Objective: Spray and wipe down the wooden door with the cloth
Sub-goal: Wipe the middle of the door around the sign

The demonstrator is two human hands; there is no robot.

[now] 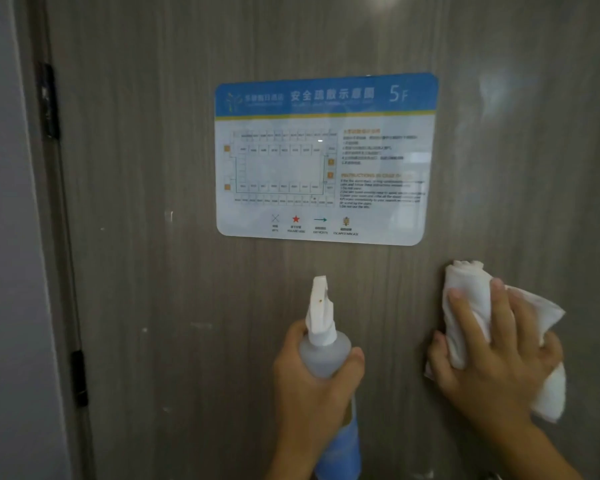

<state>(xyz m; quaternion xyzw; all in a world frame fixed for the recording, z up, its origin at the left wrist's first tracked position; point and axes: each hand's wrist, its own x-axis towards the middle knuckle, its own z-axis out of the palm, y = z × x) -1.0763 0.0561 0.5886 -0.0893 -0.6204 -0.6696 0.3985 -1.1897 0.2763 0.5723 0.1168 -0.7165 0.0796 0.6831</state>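
The grey-brown wooden door (153, 237) fills the view. My left hand (309, 393) grips a spray bottle (323, 341) with a white nozzle and a blue lower part; the nozzle points up at the door, below the sign. My right hand (492, 358) presses a bunched white cloth (465, 299) against the door at the lower right, fingers spread over it and the thumb round its left edge.
A blue and white evacuation plan sign (326, 157) is stuck on the door at head height. Two black hinges (49, 102) (78, 375) sit on the door's left edge beside a grey frame and wall (7, 237).
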